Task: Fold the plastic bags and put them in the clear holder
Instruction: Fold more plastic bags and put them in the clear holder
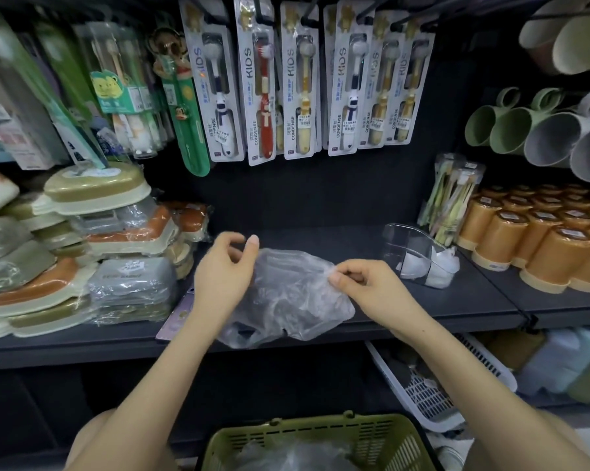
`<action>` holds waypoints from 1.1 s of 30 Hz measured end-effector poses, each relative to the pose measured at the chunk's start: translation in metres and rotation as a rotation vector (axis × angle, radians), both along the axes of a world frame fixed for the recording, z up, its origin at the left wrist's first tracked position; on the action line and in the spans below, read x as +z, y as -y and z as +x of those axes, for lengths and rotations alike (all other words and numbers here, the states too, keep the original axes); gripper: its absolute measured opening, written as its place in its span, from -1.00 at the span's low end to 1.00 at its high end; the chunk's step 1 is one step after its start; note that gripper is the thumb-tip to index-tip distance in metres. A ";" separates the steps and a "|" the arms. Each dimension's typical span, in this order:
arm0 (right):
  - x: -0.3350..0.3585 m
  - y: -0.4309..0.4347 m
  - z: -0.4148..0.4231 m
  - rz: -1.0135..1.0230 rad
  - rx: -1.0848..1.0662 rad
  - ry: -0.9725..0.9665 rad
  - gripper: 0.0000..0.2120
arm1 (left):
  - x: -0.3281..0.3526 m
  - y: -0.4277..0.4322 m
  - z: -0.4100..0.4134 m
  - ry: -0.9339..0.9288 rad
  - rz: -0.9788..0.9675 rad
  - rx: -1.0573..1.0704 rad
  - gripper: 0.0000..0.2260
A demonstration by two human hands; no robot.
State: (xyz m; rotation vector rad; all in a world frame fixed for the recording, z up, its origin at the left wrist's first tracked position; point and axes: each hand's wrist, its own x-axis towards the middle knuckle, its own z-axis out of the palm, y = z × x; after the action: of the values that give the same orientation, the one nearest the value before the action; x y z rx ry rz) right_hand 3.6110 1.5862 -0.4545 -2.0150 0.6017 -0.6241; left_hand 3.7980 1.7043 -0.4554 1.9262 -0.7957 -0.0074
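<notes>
Plastic bag (287,294), clear, crumpled: on the dark shelf (456,307), between both sets of fingers. Right hand (365,283): fingers pinch the bag's right edge. Left hand (224,270): fingers curled at its upper-left corner, grip not discernible. Clear holder (419,256): right of the right fingers, white folded pieces inside.

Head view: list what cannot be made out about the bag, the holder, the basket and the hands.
Head view only:
1. Plastic bag: crumpled and translucent; its folds cannot be counted.
2. Clear holder: white contents blur behind its glossy wall; number unclear.
3. Green basket: cut off by the bottom edge; its contents are blurred.
4. Left hand: blurred; whether it pinches the bag is unclear. The right hand pinches it.
</notes>
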 end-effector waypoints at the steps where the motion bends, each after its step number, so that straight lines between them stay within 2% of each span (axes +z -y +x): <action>1: 0.005 0.000 0.002 -0.014 0.000 -0.028 -0.85 | 0.005 -0.005 -0.003 0.197 0.014 0.068 -0.62; 3: 0.015 -0.001 0.006 0.023 -0.033 -0.026 -0.79 | 0.016 -0.015 -0.018 0.517 -0.079 -0.035 -0.55; 6: 0.027 -0.001 0.013 0.286 -0.041 0.068 -0.68 | 0.014 -0.022 -0.043 0.711 -0.114 -0.359 -0.58; 10: 0.036 -0.006 0.020 0.402 -0.068 0.087 -0.79 | -0.002 -0.016 -0.049 0.806 -0.042 -0.354 -0.45; 11: 0.037 -0.008 0.021 0.411 -0.079 0.098 -0.77 | -0.002 -0.012 -0.051 0.809 -0.048 -0.343 -0.46; 13: 0.037 -0.012 0.022 0.445 -0.071 0.114 -0.71 | 0.000 -0.007 -0.055 0.800 -0.135 -0.309 -0.62; 15: 0.036 -0.013 0.020 0.476 -0.051 0.110 -0.67 | 0.002 -0.003 -0.055 0.698 -0.253 -0.266 -0.79; 16: 0.036 -0.012 0.018 0.457 -0.062 0.098 -0.65 | 0.004 -0.004 -0.053 0.571 -0.295 -0.262 -0.81; 19: 0.031 -0.001 0.009 0.306 -0.163 0.066 -0.58 | 0.012 -0.010 -0.044 -0.027 -0.453 -0.332 -0.89; 20: 0.030 0.002 0.005 0.275 -0.197 0.078 -0.58 | 0.015 -0.012 -0.040 -0.181 -0.500 -0.336 -0.89; 21: 0.028 0.004 0.002 0.248 -0.223 0.095 -0.59 | 0.016 -0.012 -0.036 -0.259 -0.529 -0.309 -0.90; 26: 0.020 0.013 -0.009 0.085 -0.333 0.134 -0.68 | 0.014 -0.009 -0.016 -0.404 -0.657 -0.169 -0.78; 28: 0.020 0.009 -0.011 0.021 -0.341 0.201 -0.75 | 0.014 -0.008 -0.012 -0.365 -0.661 -0.149 -0.72; 30: 0.023 -0.004 -0.012 -0.057 -0.258 0.308 -0.85 | 0.014 -0.007 -0.012 -0.314 -0.637 -0.137 -0.69; 31: 0.025 -0.013 -0.012 -0.155 -0.212 0.330 -0.81 | 0.015 -0.005 -0.014 -0.296 -0.628 -0.126 -0.69; 33: 0.025 -0.030 -0.008 -0.490 -0.161 0.289 -0.59 | 0.015 -0.002 -0.015 -0.269 -0.620 -0.096 -0.67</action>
State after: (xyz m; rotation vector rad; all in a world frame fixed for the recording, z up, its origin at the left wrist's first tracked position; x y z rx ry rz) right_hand 3.6033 1.6159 -0.4294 -2.2734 0.4678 -1.2332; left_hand 3.7826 1.7067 -0.4401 1.2683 -0.6151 -0.0693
